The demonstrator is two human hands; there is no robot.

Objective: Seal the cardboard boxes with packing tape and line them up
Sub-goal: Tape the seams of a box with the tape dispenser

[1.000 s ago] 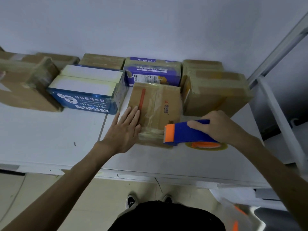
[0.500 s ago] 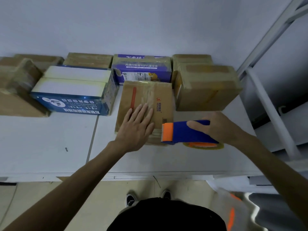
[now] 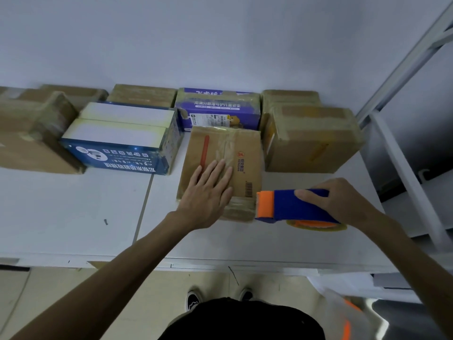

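Both busy: my left fingers (image 3: 215,173) lay flat on the brown cardboard box (image 3: 247,148); my right fingers (image 3: 308,193) gripped the blue-and-orange tape dispenser (image 3: 282,204) at its near-right corner.

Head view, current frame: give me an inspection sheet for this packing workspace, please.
Surface: white table, with a seam between two tops.
Job's things: brown cardboard box with a red strip lies mid-table; blue and orange tape dispenser has its orange end at the box's near right corner; blue and white carton, purple printed box and large taped brown box stand nearer the wall.
Clutter: small dark speck on the table.
Grippers: left hand lies flat on the box; right hand grips the dispenser.
Cables: nothing seen.
Surroundings: white wall, white metal frame at right, beige floor.
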